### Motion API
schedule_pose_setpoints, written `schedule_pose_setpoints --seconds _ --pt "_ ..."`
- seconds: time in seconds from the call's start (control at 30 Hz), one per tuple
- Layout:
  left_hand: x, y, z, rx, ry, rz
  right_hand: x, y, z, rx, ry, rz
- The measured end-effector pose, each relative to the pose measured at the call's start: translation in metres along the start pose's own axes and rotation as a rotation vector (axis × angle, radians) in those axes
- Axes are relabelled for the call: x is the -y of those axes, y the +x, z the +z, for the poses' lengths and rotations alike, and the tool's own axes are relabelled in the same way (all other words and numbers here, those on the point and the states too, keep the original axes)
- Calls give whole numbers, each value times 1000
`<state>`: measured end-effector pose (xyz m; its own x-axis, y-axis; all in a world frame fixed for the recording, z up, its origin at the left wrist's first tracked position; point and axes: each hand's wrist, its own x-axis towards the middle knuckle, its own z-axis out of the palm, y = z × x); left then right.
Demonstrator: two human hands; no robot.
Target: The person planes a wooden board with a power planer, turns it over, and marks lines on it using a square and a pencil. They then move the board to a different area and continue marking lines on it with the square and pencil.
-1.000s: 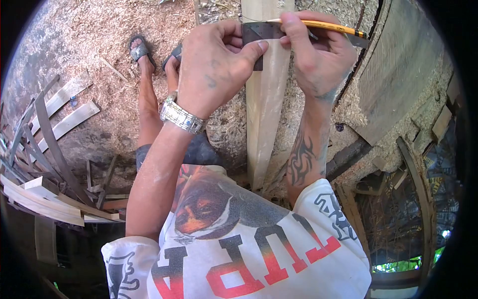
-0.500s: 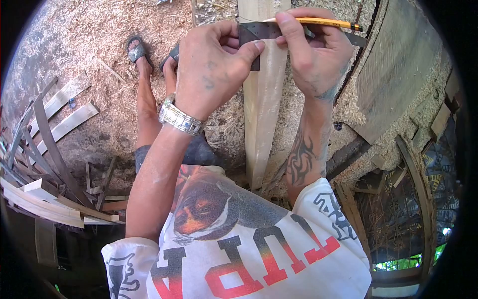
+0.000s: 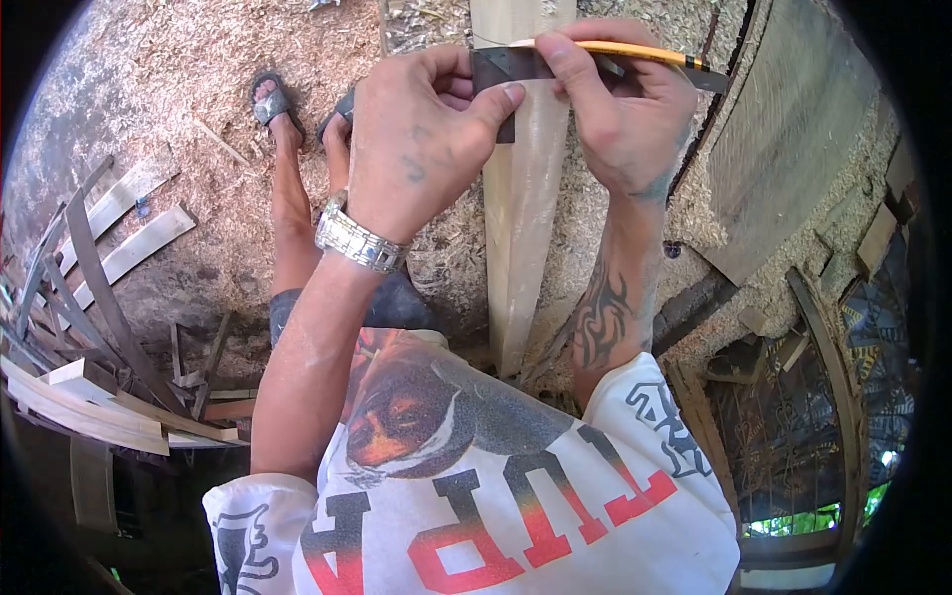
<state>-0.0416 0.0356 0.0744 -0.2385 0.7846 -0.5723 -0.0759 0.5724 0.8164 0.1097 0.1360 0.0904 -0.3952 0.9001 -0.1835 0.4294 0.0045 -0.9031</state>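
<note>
Left grip [image 3: 421,139] clamped on the dark square [image 3: 499,67], thumb pressing it across the far end of the pale plank [image 3: 526,228] over the sawdust floor [image 3: 178,89]; right grip [image 3: 625,109] pinching the yellow pencil [image 3: 635,50], tip at the square's edge.

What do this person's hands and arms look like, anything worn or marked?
The left hand has small dark tattoo marks on its back, with a silver metal-link watch at the wrist. The right forearm bears a black tribal tattoo. Both short sleeves are white with black print.
</note>
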Motion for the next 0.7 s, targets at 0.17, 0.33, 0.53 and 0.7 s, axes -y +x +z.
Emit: schedule_pose_setpoints --seconds 0.17,0.33,0.53,0.7 --pt "3 1 1 11 -37 -17 2 2 -4 -33 32 -1" --pt "-7 -1 1 -3 -50 -49 8 1 -7 -14 -36 -6" --pt "-11 -2 0 -1 -24 -65 5 0 -7 -10 -135 -97" --pt "-7 -1 3 -82 -20 -56 3 3 -14 -64 -115 -83"
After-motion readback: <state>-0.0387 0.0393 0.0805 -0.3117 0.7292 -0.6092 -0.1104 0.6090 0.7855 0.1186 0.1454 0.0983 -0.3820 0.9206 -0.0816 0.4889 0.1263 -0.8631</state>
